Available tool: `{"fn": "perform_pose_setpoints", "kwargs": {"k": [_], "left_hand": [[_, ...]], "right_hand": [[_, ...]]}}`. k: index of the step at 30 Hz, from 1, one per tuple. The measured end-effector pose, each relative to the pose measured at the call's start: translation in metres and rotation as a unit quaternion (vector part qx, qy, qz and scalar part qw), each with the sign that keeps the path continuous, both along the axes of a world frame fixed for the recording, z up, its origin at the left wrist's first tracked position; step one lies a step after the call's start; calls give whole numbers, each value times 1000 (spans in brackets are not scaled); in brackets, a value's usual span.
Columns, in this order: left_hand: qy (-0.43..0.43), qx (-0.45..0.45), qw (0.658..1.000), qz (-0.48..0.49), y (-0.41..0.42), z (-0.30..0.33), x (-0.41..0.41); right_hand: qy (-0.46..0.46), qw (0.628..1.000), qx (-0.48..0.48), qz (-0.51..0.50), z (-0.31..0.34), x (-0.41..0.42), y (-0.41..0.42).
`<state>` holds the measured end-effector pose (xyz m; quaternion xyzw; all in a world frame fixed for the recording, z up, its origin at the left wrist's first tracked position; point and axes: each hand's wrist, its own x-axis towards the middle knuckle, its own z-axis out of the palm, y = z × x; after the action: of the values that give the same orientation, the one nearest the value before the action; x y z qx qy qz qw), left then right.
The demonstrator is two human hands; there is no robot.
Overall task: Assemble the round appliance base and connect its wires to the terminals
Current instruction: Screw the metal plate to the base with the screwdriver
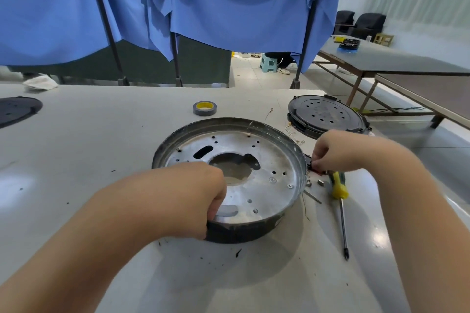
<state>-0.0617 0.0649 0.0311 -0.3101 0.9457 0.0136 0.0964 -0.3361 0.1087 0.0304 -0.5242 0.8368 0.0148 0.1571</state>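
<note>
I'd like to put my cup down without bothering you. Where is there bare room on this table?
Best is the left: the bare table between the black disc and the metal base. Near edge is also bare. Avoid the right: screwdriver, small parts, thin wires and black cover crowd there.

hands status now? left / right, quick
Left hand: closed, gripping the near rim of the round metal base.
Right hand: closed, pinching a small black and red part at the base's right edge.
</note>
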Motion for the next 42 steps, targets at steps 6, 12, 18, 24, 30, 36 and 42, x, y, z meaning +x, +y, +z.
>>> {"fn": "perform_pose_setpoints", "kwargs": {"k": [6, 12, 18, 24, 30, 36, 42], "left_hand": [[3, 7, 1000, 9, -3, 7, 7], [26, 17, 999, -13, 8, 2, -1], [100, -13, 992, -79, 20, -11, -21], [156, 19, 980, -121, 22, -17, -25], [114, -21, 989, -93, 6, -21, -13], [111, -5, 990, -85, 1, -21, -11], [96, 77, 991, -50, -7, -15, -10]], "right_hand": [[-114, 991, -72, -3, 14, 17, 2], [-129, 987, -85, 35, 8, 35, -2], [-110, 988, -107, 8, 1, 33, -6], [-64, 992, -109, 8, -1, 31, -7], [-5, 988, -139, 65, 2, 35, -9], [0, 976, -177, 126, 9, 61, -5], [-80, 972, -129, 178, -7, 93, -7]]}}
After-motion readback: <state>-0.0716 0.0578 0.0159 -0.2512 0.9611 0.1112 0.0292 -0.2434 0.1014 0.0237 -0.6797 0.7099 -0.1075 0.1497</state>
